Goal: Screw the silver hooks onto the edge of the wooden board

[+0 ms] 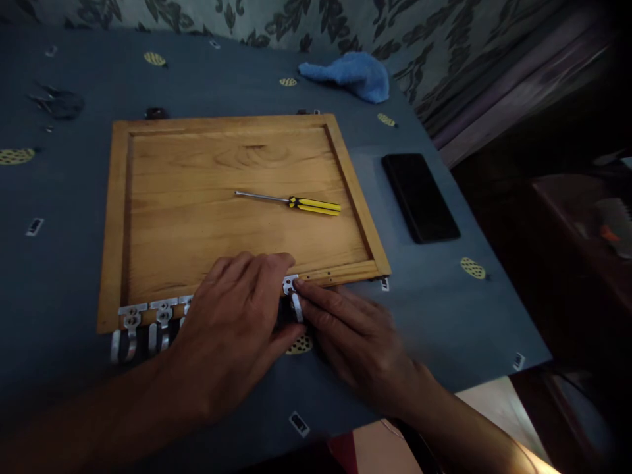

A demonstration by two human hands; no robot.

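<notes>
A framed wooden board (237, 164) lies flat, with metal hooks (132, 319) fixed in a row along its near rail. My left hand (237, 322) is closed over that rail, fingers on top and thumb below the edge, covering part of the row. At the right end of the row, my right hand (353, 329) has its fingertips closed on a metal hook (291, 286) by its plate. Whether a screw is in this plate is too small to tell. On the board's panel rests a screwdriver (313, 205) with a yellow and black handle.
A black phone (421, 197) lies right of the board. A blue cloth (358, 76) is bunched near the wall, and a blurry pair of scissors (62, 105) lies at the far left. The patterned blue table (494, 309) ends in an edge at right.
</notes>
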